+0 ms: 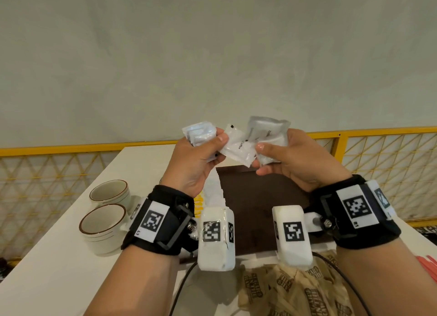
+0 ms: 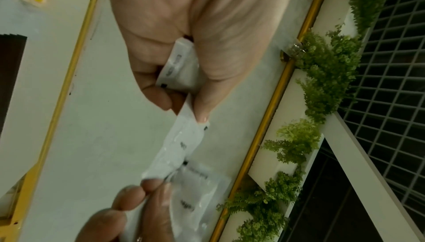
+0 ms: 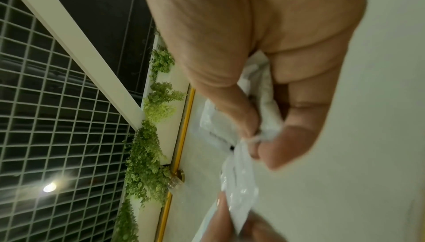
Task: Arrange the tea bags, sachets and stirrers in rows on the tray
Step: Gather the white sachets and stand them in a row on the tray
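White sachet [image 1: 237, 148] held between both hands: small black print reads "Coffee". Brown paper wrappers [image 1: 293, 289] at near table edge: dark block lettering, not legible. Wrist-unit tags: square black-and-white code patterns only, no words.

A bunch of white sachets [image 3: 264, 89] is gripped in the right hand [image 3: 264, 45]. One sachet [image 3: 239, 187] is pinched at its far end by the left hand [image 3: 230, 224]. Green plants [image 3: 147, 155] are seen beside a white grid [image 3: 57, 136].

Two cups [image 1: 107, 211] on the table [image 1: 59, 263], one brown tray [image 1: 255, 197], two hands [image 1: 196, 164], several white sachets [image 1: 238, 147], number unclear.
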`<state>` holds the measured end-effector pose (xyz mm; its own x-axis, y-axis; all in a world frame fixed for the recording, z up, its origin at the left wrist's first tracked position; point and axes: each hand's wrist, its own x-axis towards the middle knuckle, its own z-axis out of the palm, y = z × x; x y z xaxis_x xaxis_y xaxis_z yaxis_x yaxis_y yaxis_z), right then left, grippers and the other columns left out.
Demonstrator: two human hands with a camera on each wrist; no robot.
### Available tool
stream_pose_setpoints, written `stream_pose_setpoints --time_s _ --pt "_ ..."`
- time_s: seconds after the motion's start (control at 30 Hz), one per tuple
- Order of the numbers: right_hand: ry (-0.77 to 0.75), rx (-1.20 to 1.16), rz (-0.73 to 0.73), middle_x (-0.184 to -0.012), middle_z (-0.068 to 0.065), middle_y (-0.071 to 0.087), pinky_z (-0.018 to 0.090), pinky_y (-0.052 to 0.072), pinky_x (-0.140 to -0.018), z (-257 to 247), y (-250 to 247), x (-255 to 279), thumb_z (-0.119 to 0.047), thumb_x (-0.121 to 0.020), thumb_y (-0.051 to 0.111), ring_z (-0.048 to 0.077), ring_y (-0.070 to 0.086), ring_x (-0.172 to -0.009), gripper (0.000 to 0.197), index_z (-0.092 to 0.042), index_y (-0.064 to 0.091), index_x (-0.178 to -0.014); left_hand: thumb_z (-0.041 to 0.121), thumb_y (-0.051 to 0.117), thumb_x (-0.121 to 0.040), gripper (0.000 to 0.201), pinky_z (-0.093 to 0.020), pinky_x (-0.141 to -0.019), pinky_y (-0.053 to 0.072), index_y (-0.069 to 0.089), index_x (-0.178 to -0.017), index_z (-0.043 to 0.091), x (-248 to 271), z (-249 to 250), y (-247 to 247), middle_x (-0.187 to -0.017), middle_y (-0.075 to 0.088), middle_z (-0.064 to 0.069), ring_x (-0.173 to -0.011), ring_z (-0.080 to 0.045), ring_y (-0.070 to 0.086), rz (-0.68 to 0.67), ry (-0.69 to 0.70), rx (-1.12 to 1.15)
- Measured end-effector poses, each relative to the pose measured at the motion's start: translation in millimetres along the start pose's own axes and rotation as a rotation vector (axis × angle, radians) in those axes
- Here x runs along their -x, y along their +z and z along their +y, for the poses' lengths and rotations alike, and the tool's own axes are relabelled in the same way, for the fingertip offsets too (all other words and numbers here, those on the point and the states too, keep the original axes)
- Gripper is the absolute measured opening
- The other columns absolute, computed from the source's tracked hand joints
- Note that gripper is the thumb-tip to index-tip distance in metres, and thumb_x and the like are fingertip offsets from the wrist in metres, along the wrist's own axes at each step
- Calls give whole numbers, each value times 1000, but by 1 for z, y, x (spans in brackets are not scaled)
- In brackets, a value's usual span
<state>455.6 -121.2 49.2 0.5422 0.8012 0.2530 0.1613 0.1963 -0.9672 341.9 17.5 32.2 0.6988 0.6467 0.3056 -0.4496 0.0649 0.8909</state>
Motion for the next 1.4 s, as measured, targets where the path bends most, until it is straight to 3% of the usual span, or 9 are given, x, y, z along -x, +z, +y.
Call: stream_pose_setpoints --time_s 0.13,0.43,0.6,0.77,0.9,1.03,1.17,1.23,1.4 --pt "-93 4 157 -81 11 63 19 54 -55 -5 -9 0 -2 -94 53 13 59 -62 10 -3 62 -98 3 63 -86 11 -23 -67 53 62 -83 14 -2 0 -4 -86 68 -5 -81 -16 68 67 -6 55" --pt "-63 101 58 -65 -1 63 21 49 -50 1 0 -2 -2 -82 70 12 55 -57 19 -4 62 -99 4 62 -87 11 -23 -60 52 62 -83 13 -1 -1 0 -77 68 -2 -70 -13 65 -4 -115 72" --pt "-109 36 202 -92 18 65 33 57 -62 -1 -3 -3 -2 -84 67 28 62 -79 21 -3 62 -105 0 59 -88 13 -22 -57 49 59 -82 12 1 0 -7 -71 59 -1 -59 -12 56 -127 -219 5" --pt "-7 21 178 -87 11 64 28 58 -54 0 5 -1 5 -84 63 22 68 -79 17 -10 61 -92 8 59 -91 15 -22 -68 50 58 -76 10 -1 -7 2 -75 57 -4 -75 -14 58 -20 104 -217" --pt "4 -108 53 -88 13 69 27 57 -56 -1 16 2 9 -87 56 21 69 -75 19 -7 64 -94 30 60 -91 40 -24 -70 49 55 -94 -10 2 -13 11 -80 58 -4 -77 -12 58 -225 301 -466" --pt "-20 -114 48 -96 21 71 36 60 -65 2 19 1 4 -90 55 26 70 -82 16 -3 65 -100 31 74 -80 54 -36 -83 54 53 -116 -3 3 -17 11 -96 62 -1 -95 -15 62 -370 177 -486" --pt "12 -207 55 -85 14 71 34 60 -60 0 17 -1 -17 -98 49 22 70 -71 19 -4 62 -99 14 62 -91 25 -31 -70 55 56 -112 1 4 -14 9 -84 61 -3 -71 -13 61 -347 68 -403" --pt "3 -161 85 -80 13 66 29 57 -53 -2 14 -1 -22 -99 47 17 67 -62 23 -4 61 -97 17 54 -96 12 -32 -69 55 60 -101 8 4 -13 11 -74 56 -4 -63 -14 57 -231 -43 -223" --pt "-46 -13 81 -81 9 64 25 48 -42 -2 0 -1 -12 -91 61 17 62 -59 17 -6 56 -106 41 60 -85 34 -28 -61 57 59 -95 9 -3 -7 1 -66 51 -1 -61 -14 58 -127 -418 338"
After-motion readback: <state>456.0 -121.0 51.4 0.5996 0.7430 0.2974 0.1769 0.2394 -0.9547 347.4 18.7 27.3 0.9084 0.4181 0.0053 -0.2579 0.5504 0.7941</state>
